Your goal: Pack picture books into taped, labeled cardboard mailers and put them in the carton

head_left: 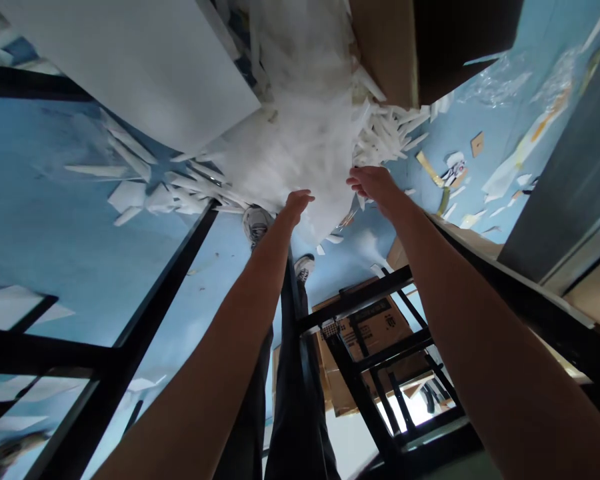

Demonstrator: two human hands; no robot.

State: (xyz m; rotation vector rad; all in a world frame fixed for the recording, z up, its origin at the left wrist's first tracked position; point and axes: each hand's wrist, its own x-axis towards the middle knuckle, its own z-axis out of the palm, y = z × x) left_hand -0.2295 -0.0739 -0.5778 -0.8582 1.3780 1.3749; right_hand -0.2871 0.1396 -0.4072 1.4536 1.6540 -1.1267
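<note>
In the head view, two bare forearms reach down over a translucent white plastic sheet point(307, 150), which spreads in soft folds across the upper middle, above a light blue floor point(55, 240). The left hand point(299, 203) is at the sheet's lower part, its fingers bent and pointing right; whether they grip the plastic or only lie over it, I cannot tell. The right hand point(373, 183) is at the sheet's right edge with its fingers curled in toward the thumb; whether the edge is pinched there, I cannot tell either. Just beyond the right hand lies a heap of thin white strips point(387, 133), below an open brown cardboard box point(384, 50). More long white pieces point(130, 153) lie to the left, near a large, smooth white panel point(135, 73) that overlaps the sheet's upper left side. Two grey-and-white lace-up shoes point(256, 225) stand below the sheet, under dark trousers point(300, 427). At lower right, a black barred frame point(363, 298) stands before a printed brown carton point(375, 330).
</note>
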